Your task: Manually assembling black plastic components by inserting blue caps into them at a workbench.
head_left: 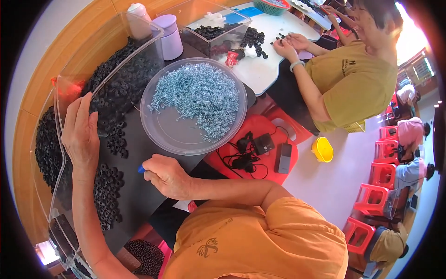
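My left hand (pixel 81 135) rests at the rim of a clear plastic bin (pixel 160 39), fingers stretched out and touching it. Many small black ring-like plastic parts (pixel 109 76) fill the bins on that side. Over the dark table my right hand (pixel 168 176) is closed on a small blue thing (pixel 141 169); only its tip shows, so its kind is hidden. Just beyond that hand stands a round clear tub (pixel 160 128) with a heap of small metal springs (pixel 200 93). Loose black parts (pixel 108 193) lie on the table beside my left forearm.
A lilac canister (pixel 168 39) stands behind the tub. To the right, a red stool (pixel 223 162) carries cables, adapters and a grey power bank (pixel 284 158). A person in an olive shirt (pixel 357 79) handles black parts at a white table (pixel 265 69). A yellow basket (pixel 322 149) stands on the floor.
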Available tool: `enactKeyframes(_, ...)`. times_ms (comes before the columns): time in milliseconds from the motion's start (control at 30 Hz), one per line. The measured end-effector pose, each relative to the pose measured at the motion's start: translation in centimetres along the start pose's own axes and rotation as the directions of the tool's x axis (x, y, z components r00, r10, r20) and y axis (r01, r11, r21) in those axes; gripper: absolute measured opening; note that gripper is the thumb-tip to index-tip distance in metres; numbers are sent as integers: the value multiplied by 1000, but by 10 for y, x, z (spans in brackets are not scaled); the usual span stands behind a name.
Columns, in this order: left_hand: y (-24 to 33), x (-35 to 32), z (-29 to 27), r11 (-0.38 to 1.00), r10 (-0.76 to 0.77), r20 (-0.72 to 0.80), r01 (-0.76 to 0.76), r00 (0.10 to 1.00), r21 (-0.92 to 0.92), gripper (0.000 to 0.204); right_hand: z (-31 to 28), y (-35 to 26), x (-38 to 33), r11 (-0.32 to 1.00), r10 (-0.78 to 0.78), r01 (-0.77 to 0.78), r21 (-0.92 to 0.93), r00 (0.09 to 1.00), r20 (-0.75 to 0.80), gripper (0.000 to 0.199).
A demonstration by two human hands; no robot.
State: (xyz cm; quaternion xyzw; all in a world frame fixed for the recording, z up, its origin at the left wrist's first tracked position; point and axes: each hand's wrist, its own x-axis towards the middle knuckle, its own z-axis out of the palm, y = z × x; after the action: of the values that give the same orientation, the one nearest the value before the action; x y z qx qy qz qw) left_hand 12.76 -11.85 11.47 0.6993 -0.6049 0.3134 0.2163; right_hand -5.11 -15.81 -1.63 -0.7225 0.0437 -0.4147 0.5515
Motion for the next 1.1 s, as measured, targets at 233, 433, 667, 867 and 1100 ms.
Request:
enactKeyframes(233,1,-1,2,987,-132,-9,131,991,-95,33,2,-2,0,1000,15,-15,-5,1000,-2,21)
enactKeyframes(433,44,-48,4,827,-303,171,348,937,-442,22,0,2,0,999,18,-18,-27,1000,-9,21)
enactKeyframes(667,79,-112,9,118,-684,440,683,582,-721,15,-2,-3,2,999,17,-17,-29,1000,-5,18)
enactKeyframes(867,85,-125,23,-56,-705,505,671,498,-739,11,-3,-3,1,998,6,-5,-60,1000,10,18)
enactKeyframes(1100,75,-128,14,-124,-731,512,650,450,-749,15,8,-6,3,996,77,-77,43,997,-18,9)
